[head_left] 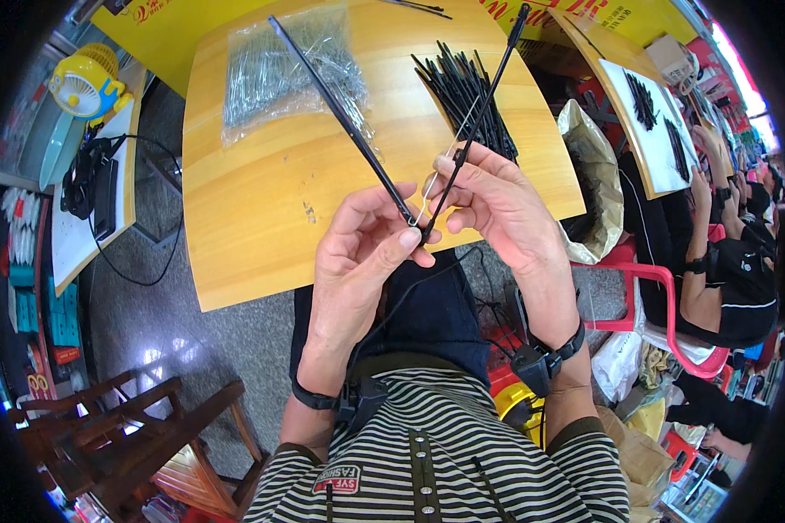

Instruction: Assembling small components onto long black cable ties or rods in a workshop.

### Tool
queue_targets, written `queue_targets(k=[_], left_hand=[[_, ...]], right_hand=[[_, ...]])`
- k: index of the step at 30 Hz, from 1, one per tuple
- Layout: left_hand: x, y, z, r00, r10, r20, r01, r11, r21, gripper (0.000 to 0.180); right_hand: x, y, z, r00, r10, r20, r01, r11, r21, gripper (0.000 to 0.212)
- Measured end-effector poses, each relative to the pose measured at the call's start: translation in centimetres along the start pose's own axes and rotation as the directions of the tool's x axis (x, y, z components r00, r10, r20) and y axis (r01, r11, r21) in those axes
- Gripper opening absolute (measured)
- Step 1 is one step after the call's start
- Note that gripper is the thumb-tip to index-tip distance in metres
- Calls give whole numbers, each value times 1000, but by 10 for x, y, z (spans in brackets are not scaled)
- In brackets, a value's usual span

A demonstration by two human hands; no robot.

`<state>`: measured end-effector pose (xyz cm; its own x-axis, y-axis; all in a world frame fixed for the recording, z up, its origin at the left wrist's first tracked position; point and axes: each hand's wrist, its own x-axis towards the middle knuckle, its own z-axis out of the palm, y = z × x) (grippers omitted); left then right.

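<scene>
A jointed black umbrella rib (338, 106) is held in front of me, its two long arms spread in a V with the joint toward me. My left hand (365, 235) is closed on it, thumb and fingers pinching the joint end. My right hand (501, 196) pinches the rib's other arm between thumb and forefinger. A thin silvery wire (425, 206) runs between the joint and my right fingers and on along that arm. Whether the wire is hooked into the joint is hidden by my fingertips.
On the wooden table (262, 270) lie a clear plastic bag (292, 65) of thin wires and a heap of black ribs (467, 91). A lined paper sack (589, 183) and a red plastic chair (650, 275) stand to the right. Other people sit at a further table (624, 96) there.
</scene>
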<state>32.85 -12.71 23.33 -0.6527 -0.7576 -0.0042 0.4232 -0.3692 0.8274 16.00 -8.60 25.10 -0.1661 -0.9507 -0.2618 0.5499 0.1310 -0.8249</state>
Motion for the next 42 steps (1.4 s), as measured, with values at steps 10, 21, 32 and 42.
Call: queue_targets(k=[10, 21, 32, 42], left_hand=[[-1, 0, -2, 1000, -14, -1, 14, 1000, -10, 28], [2, -7, 1, 990, -111, -82, 115, 992, 48, 19], [2, -10, 1, 981, -156, -116, 155, 988, -11, 16], [3, -15, -1, 975, -182, -127, 186, 982, 19, 10]], right_hand=[[2, -4, 4, 998, -47, -50, 42, 995, -88, 13], [0, -7, 7, 984, -153, -90, 137, 977, -163, 14], [-2, -7, 3, 996, -85, -1, 85, 995, 58, 31], [-5, -15, 4, 973, -229, -40, 213, 946, -244, 24]])
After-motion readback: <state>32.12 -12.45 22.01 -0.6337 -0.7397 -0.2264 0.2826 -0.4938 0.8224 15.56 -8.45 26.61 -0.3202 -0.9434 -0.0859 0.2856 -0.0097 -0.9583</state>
